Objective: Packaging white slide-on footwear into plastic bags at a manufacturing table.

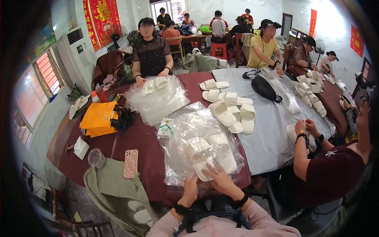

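Observation:
A pair of cream slippers (199, 155) lies in front of me on a stack of clear plastic bags (178, 158), and clear film seems to cover part of them. My right hand (219, 178) rests with its fingers stretched out on the near end of the pair. At the near left edge of the pair, my left hand (190, 189) closes its fingers on the rim of a clear plastic bag. How far the slippers sit inside the bag cannot be made out. Both of my wrists wear black bands.
Loose slippers (247, 118) lie beyond mine. Leftward are a pink-cased phone (131, 163), a clear cup (97, 158), orange bags (98, 118) and a small white-green box (165, 128). A green sack (112, 179) hangs over the edge. Co-workers (327, 168) sit around the table.

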The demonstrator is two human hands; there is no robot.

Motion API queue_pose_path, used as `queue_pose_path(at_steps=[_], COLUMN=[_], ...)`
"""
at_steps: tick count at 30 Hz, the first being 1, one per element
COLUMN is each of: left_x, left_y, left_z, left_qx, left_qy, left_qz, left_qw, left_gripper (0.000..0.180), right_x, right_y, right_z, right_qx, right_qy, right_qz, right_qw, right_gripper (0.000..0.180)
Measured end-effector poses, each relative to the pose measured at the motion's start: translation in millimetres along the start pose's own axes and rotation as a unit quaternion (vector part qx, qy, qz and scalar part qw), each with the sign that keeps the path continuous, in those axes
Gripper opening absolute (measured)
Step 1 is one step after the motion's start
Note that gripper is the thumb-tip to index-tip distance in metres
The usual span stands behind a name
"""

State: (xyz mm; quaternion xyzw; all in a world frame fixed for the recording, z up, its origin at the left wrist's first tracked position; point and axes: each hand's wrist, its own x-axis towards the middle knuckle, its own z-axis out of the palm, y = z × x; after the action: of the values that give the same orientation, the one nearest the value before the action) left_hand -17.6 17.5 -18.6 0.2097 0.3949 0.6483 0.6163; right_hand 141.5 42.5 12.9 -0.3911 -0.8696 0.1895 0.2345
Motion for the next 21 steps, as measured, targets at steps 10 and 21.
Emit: queue_pose_path(at_steps=[10, 21], left_x=[-12, -4], left_y=[7, 53], left_z=[-5, -5], left_qx=[0.079, 0.116], left_qy=[-0.024, -0.061], left_qz=[-0.051, -0.154], left_qw=[0.995, 0.979], left_gripper=[0.024, 0.04], right_x=[33, -47], right_y=[-2, 17], right_z=[27, -18], right_qx=[-0.025, -0.05], right_qy=[0.036, 0.078], right_qz=[-0.034, -0.026], right_qw=[0.998, 0.995], right_gripper=[0.057, 0.035])
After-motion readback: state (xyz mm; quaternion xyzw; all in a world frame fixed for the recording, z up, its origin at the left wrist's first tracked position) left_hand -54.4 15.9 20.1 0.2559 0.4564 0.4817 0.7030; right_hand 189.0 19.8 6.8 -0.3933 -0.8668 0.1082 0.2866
